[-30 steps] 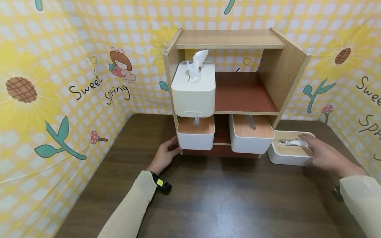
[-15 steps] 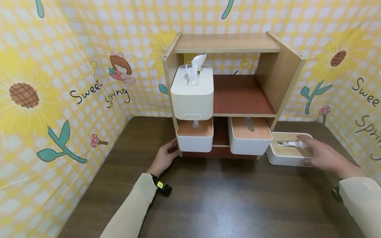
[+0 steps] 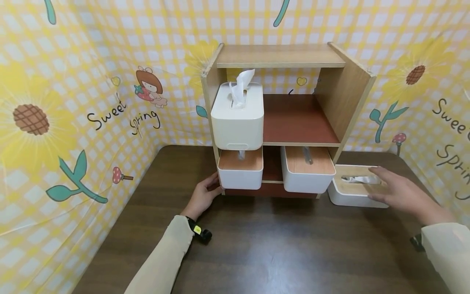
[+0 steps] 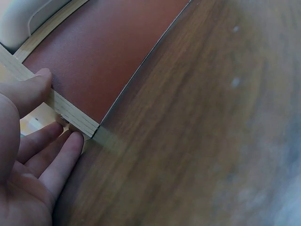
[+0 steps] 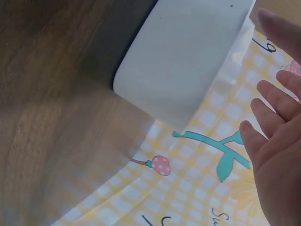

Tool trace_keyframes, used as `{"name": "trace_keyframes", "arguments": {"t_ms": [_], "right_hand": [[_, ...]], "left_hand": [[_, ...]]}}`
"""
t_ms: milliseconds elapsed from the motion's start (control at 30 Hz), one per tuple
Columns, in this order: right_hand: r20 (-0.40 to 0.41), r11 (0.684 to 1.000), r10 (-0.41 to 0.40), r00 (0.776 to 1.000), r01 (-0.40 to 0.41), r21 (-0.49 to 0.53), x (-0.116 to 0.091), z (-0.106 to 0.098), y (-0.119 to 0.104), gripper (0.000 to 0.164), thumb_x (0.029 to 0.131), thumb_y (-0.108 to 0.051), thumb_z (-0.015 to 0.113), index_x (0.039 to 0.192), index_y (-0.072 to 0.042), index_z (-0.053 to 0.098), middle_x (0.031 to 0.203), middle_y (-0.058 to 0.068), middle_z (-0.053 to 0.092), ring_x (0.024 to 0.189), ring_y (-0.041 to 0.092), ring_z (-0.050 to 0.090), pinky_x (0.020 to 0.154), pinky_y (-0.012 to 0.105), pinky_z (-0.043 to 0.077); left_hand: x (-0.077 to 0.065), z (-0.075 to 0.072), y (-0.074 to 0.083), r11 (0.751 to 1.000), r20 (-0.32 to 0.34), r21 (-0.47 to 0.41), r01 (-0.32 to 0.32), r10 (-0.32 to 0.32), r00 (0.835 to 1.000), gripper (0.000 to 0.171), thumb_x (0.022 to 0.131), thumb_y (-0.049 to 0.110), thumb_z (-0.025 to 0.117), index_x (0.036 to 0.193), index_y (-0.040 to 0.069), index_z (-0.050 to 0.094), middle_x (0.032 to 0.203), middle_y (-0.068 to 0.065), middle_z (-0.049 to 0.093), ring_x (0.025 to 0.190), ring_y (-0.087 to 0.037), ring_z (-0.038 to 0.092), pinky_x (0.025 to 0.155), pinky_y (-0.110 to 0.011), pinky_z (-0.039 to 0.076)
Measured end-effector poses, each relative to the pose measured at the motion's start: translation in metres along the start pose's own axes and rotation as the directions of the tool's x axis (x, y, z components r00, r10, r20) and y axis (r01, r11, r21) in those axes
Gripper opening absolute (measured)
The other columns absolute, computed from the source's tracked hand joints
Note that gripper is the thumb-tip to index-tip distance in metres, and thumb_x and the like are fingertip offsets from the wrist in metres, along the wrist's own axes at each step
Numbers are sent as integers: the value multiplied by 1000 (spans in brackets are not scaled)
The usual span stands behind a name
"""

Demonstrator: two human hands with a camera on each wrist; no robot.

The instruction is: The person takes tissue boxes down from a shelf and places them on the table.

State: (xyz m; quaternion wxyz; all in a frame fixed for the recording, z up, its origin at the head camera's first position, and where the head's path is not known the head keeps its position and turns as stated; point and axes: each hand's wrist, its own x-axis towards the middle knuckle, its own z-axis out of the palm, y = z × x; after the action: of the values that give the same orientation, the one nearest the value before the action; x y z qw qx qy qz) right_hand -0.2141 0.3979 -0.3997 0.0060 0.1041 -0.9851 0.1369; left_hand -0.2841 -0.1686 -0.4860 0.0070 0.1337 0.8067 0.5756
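My left hand [image 3: 202,197] is at the lower left corner of a wooden shelf unit [image 3: 282,55]. In the left wrist view its thumb lies against the side panel [image 4: 70,113] and its fingertips meet the other face, pinching the edge. My right hand [image 3: 402,194], fingers spread, hovers by the right end of a low white tissue box [image 3: 358,200] with a pale wood lid. The right wrist view shows a gap between the fingers and that box [image 5: 183,61]. A tissue [image 3: 363,179] lies flat at its slot.
An all-white tissue box [image 3: 238,132] with a raised tissue sits upper left in the shelf. Below are two white boxes with wood lids, one left [image 3: 240,179] and one right [image 3: 309,179], both jutting forward. Patterned cloth [image 3: 176,24] surrounds the brown table [image 3: 257,253].
My right hand has let go of the low tissue box and lifted slightly away from its right end. My left hand stays at the shelf corner. The head view has shifted slightly.
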Motion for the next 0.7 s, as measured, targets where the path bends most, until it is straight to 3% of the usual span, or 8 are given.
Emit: {"name": "trace_keyframes", "arguments": {"t_ms": [200, 333, 700], "right_hand": [[-73, 998, -54, 996, 51, -37, -8, -3, -8, 81, 85, -43, 74, 144, 1, 39, 145, 33, 35, 125, 55, 37, 94, 67, 31], [-134, 996, -85, 987, 79, -50, -13, -4, -14, 71, 87, -37, 74, 140, 2, 45, 142, 32, 40, 123, 54, 40, 93, 66, 33], [-225, 987, -159, 961, 147, -69, -14, -12, -35, 53, 89, -29, 72, 131, 2, 57, 140, 26, 46, 126, 47, 41, 96, 62, 32]], "left_hand": [[3, 3, -16, 1000, -25, 3, -13, 13, 1000, 58, 93, 20, 69, 146, 16, 47, 132, -7, 59, 122, -20, 52, 93, -40, 46], [4, 2, -17, 1000, -31, 11, -29, 30, 999, 56, 92, 22, 70, 145, 20, 49, 129, -5, 61, 118, -20, 55, 91, -40, 47], [2, 4, -19, 999, -35, 6, -42, 42, 999, 57, 93, 18, 69, 146, 17, 47, 129, -7, 61, 117, -20, 56, 88, -36, 49]]}}
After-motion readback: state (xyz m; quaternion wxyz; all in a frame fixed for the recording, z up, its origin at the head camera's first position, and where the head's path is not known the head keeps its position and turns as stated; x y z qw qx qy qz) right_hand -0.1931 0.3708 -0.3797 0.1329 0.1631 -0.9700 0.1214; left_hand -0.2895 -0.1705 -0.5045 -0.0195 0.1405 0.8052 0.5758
